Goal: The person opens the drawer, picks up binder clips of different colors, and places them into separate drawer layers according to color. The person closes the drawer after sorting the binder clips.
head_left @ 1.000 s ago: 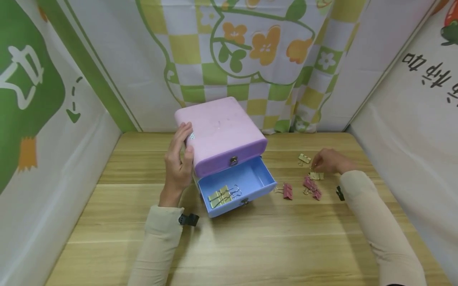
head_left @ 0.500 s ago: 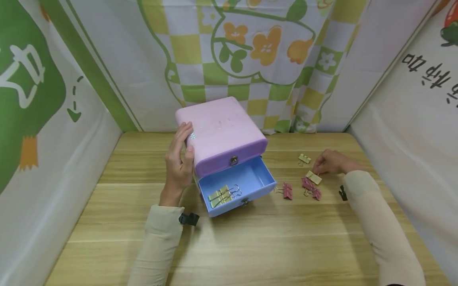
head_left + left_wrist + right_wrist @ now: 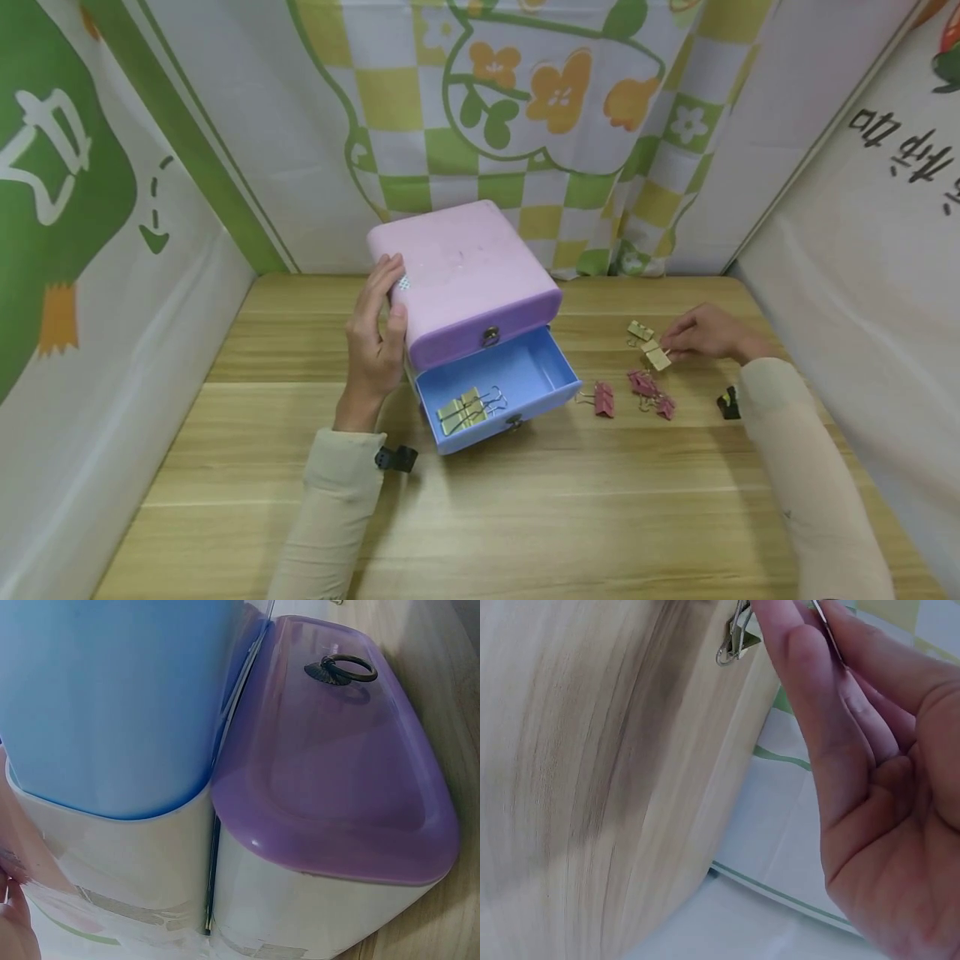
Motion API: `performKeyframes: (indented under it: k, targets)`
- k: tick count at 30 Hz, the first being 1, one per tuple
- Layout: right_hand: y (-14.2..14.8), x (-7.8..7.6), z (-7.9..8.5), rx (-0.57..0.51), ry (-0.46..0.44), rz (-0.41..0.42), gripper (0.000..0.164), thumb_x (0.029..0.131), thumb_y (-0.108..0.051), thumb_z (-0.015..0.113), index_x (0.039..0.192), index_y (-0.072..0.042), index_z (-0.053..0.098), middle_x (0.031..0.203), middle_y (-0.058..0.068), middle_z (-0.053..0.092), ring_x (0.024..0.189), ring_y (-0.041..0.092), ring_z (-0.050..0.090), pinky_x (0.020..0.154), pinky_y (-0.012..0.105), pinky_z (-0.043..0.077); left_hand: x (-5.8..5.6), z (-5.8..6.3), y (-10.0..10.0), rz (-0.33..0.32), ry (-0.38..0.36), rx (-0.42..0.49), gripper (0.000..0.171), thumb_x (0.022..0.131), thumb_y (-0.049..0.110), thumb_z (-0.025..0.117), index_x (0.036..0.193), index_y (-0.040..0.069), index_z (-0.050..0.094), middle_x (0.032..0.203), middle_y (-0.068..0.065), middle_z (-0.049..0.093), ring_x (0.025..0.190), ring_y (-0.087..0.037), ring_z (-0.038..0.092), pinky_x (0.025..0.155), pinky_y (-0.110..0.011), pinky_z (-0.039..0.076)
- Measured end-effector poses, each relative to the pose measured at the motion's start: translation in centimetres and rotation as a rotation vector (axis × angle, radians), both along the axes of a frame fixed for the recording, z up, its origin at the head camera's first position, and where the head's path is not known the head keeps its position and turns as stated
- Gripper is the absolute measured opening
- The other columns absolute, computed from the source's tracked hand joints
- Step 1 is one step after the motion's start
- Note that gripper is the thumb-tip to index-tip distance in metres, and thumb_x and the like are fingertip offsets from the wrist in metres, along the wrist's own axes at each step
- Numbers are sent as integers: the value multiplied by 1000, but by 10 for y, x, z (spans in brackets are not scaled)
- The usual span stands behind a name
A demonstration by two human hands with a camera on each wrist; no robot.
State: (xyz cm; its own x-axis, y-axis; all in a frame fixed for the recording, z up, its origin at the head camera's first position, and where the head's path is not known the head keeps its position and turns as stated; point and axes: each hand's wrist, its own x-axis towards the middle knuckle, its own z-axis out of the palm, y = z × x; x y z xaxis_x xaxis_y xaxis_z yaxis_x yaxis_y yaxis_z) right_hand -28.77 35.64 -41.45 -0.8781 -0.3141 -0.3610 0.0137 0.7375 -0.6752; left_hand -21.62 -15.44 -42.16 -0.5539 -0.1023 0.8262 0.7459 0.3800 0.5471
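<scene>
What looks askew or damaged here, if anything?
The drawer unit stands angled, not square to the table, and small marks, possibly scuffs, show on its pink top. Red clips lie scattered outside it.

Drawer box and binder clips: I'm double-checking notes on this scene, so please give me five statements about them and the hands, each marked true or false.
1. The right hand pinches a gold clip. True.
2. The blue drawer is pulled open. True.
3. Every clip inside the blue drawer is red. False: it holds gold clips, while the red clips lie on the table.
4. The left hand touches the pink-topped box. True.
5. The drawer above the blue one is pulled out too. False: its purple front sits closed against the box.
</scene>
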Motion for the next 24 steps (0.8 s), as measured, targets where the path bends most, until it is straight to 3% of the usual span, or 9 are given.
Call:
performKeyframes:
  k: [8, 14, 24]
  targets:
    - [-2, 7, 12, -128, -67, -121, 44, 103, -15, 66, 133, 17, 61, 106, 13, 82, 88, 13, 80, 86, 30, 68, 0, 0, 0, -3, 1, 6, 52, 98, 20, 45, 142, -2, 63, 154, -15, 60, 154, -33, 46, 132, -46, 35]
    - [-9, 13, 26, -169, -46, -143, 50, 101, -24, 71, 135, 12, 63, 110, 10, 82, 96, 18, 81, 87, 30, 67, 0, 1, 0, 0, 6, 7, 52, 98, 20, 45, 142, -2, 63, 154, -16, 60, 153, -34, 46, 132, -46, 36]
    - [-34, 26, 48, -293, -65, -168, 49, 103, -17, 68, 140, 13, 58, 110, 5, 82, 96, 13, 80, 90, 28, 66, 0, 1, 0, 5, 3, 2, 52, 98, 20, 45, 142, -2, 63, 154, -15, 60, 153, -34, 46, 132, -46, 36]
